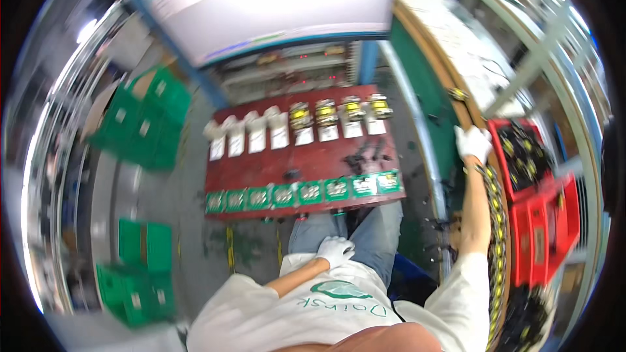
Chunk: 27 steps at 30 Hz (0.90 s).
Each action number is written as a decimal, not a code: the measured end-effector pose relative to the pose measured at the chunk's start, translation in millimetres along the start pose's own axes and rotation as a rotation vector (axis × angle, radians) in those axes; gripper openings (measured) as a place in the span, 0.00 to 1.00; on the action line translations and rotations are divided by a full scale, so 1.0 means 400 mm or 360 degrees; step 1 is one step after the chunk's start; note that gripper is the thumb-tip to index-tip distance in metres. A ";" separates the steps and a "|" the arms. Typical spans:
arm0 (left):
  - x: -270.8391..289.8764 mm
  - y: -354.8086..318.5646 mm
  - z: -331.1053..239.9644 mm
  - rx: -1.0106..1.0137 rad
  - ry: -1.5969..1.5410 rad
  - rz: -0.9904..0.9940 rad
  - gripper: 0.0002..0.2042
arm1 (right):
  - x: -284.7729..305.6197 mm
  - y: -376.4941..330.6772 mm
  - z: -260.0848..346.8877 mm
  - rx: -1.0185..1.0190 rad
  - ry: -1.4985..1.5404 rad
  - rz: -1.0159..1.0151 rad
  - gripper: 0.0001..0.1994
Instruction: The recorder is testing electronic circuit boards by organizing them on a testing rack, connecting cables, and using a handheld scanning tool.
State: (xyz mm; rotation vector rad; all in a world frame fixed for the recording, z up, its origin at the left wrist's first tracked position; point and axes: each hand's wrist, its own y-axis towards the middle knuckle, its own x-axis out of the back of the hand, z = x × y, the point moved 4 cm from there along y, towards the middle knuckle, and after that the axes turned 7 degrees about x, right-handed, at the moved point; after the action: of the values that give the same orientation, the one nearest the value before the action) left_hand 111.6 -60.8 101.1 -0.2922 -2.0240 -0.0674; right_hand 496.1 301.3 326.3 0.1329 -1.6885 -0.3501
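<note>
My left hand (335,249), in a white glove, rests closed against my lap by the hem of my white shirt and holds nothing I can see. My right hand (473,141), also gloved, reaches out to the right and rests on the edge of a wooden-rimmed bench (456,101) next to a red crate (521,156) of dark and yellow parts; whether it grips anything is unclear. In front of me stands a dark red test board (293,163) with a row of white fixtures, some holding yellow wound coils (326,112), and a row of green sockets (306,192) along its near edge.
More red crates (544,234) stand at the right with a line of yellow-and-dark parts (497,221) along the bench edge. Green crates (147,120) lie on the grey floor at the left, others (140,274) at lower left. A bright screen (274,0) hangs above the board.
</note>
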 end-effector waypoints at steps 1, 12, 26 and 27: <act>-0.016 0.015 0.004 -0.0020 -0.0039 0.0094 0.14 | 0.021 0.001 0.009 0.0072 0.0089 0.0022 0.30; -0.033 0.058 0.018 -0.0165 -0.0112 0.0135 0.14 | 0.753 -0.131 -0.189 0.0763 -0.0084 -0.1364 0.17; -0.035 0.047 0.033 -0.0149 -0.0141 0.0045 0.15 | 1.018 -0.541 -0.801 -0.0938 -0.1086 -0.0448 0.33; -0.035 0.048 0.030 -0.0150 -0.0148 0.0058 0.15 | 1.028 -0.568 -0.766 -0.0771 -0.1157 -0.0514 0.32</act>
State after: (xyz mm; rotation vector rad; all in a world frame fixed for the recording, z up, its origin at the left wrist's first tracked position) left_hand 111.5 -42.4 81.6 -0.3981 -2.1102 -0.1284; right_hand 709.2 -78.4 679.8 -0.0992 -2.2358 -1.1430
